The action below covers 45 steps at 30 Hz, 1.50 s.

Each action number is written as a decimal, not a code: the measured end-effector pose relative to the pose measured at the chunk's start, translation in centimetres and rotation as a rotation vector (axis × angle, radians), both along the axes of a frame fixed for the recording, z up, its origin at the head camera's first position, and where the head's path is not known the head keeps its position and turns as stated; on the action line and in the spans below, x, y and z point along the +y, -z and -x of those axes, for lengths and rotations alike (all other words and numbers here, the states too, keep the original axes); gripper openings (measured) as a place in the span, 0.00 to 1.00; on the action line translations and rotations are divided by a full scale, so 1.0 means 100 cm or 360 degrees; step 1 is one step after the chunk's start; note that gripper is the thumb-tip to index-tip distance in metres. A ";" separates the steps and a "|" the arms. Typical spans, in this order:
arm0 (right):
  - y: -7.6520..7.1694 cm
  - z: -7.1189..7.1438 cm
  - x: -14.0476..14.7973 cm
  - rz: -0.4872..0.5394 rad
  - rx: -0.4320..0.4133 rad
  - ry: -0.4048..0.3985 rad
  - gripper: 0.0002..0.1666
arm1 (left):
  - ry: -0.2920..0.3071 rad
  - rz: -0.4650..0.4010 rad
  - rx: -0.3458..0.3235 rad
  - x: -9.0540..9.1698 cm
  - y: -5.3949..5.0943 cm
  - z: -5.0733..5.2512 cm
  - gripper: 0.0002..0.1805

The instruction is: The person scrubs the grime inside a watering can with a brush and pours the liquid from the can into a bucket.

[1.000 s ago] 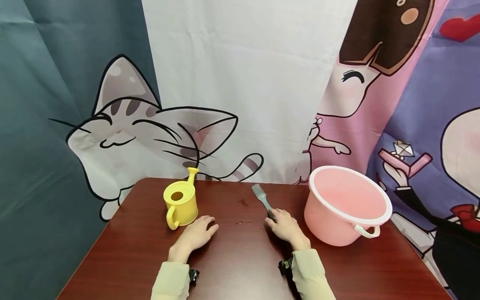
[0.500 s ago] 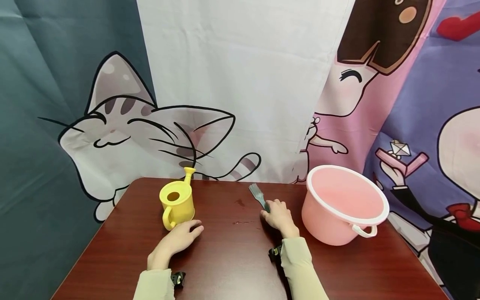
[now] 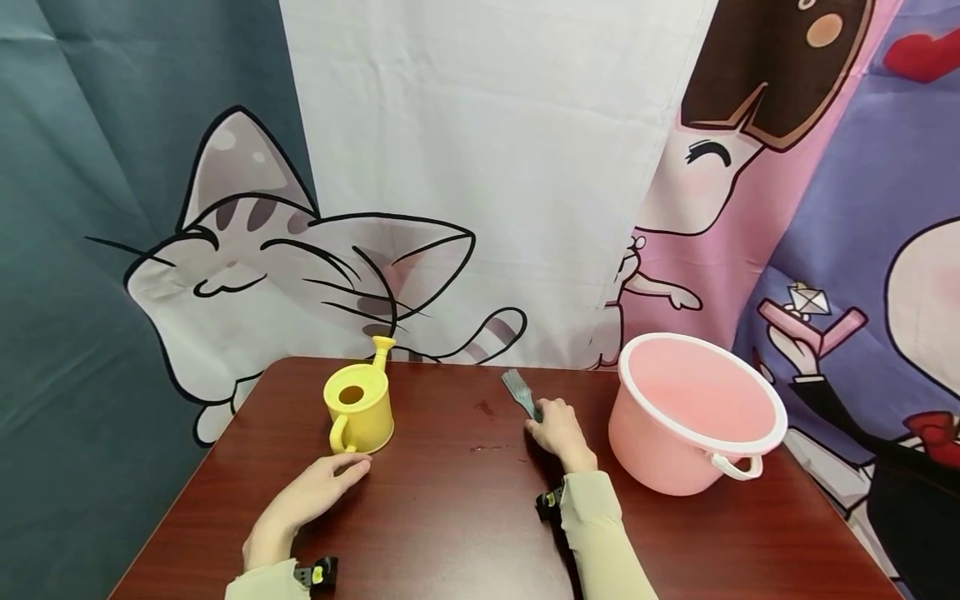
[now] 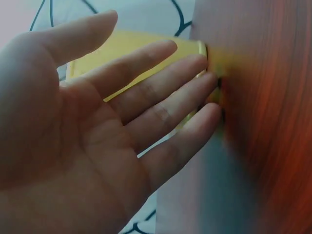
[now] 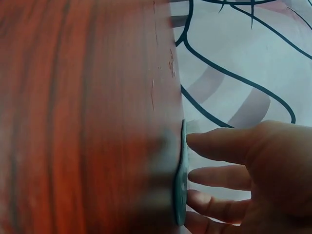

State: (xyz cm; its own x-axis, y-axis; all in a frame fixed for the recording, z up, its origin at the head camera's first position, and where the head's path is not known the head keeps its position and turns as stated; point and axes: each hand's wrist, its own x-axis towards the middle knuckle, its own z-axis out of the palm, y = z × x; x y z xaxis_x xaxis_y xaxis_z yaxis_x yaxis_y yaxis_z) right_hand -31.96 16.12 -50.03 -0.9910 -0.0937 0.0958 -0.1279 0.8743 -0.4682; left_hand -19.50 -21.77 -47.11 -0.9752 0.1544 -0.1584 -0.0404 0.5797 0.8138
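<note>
Left hand (image 3: 309, 492) shifted leftward, fingers loose near yellow watering can (image 3: 369, 423), right hand (image 3: 558, 430) relaxed, fingertips touching grey-green tool (image 3: 517, 391)

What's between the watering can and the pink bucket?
The head view shows the right hand at a gray fork-shaped tool, plus dark reddish marks on the tabletop.

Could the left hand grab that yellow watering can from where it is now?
Very likely, yes. The left hand is open just by the watering can, whose handle points toward the person, and nothing visible stands between them.
</note>
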 end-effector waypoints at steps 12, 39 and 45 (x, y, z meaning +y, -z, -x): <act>-0.002 0.007 -0.002 0.0041 -0.0111 0.0109 0.13 | -0.0106 -0.0217 -0.0076 -0.024 0.002 -0.004 0.25; -0.009 0.005 -0.004 0.0024 -0.0365 0.0338 0.11 | -0.0385 -0.0640 0.0193 -0.016 0.010 0.019 0.25; -0.007 0.005 -0.005 0.0004 -0.0378 0.0349 0.13 | -0.0261 -0.1098 0.0208 -0.019 0.026 0.023 0.24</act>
State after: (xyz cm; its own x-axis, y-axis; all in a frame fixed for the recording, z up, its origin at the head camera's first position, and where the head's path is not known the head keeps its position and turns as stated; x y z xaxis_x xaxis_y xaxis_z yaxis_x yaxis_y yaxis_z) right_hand -32.44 15.58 -49.28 -0.9823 0.1242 -0.1405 0.1762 0.8679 -0.4645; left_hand -21.83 -23.65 -49.69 -0.9988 0.0272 0.0419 0.0398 -0.0736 0.9965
